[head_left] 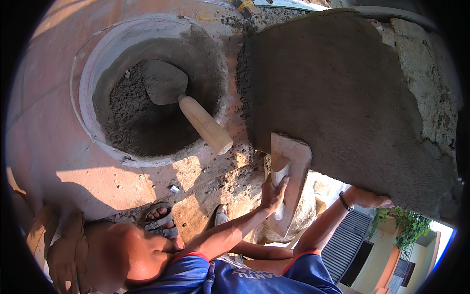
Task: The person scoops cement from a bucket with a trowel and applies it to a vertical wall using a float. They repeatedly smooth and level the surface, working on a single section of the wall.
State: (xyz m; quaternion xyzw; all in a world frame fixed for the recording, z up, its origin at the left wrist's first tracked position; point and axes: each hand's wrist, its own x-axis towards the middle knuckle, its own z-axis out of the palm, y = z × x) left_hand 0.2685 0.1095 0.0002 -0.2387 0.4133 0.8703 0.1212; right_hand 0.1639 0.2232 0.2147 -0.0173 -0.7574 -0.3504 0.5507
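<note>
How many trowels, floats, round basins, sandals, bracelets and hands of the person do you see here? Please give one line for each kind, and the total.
Trowel: 1
Float: 1
Round basin: 1
Sandals: 2
Bracelet: 1
Hands: 2 (left hand on the float, right hand at the edge of the mortar-covered surface)
Total: 8

1. Floor (41, 112): reddish, seamed; part sun, part shade.
2. Round mortar tub (90, 98), pale-rimmed, standing on it.
3. Small white scrap (174, 188) near tub.
4. Dark crumbs (230, 169) scattered.
5. Grey sandals (164, 223), worn.
6. Yellow cord (207, 15), far side.
</note>
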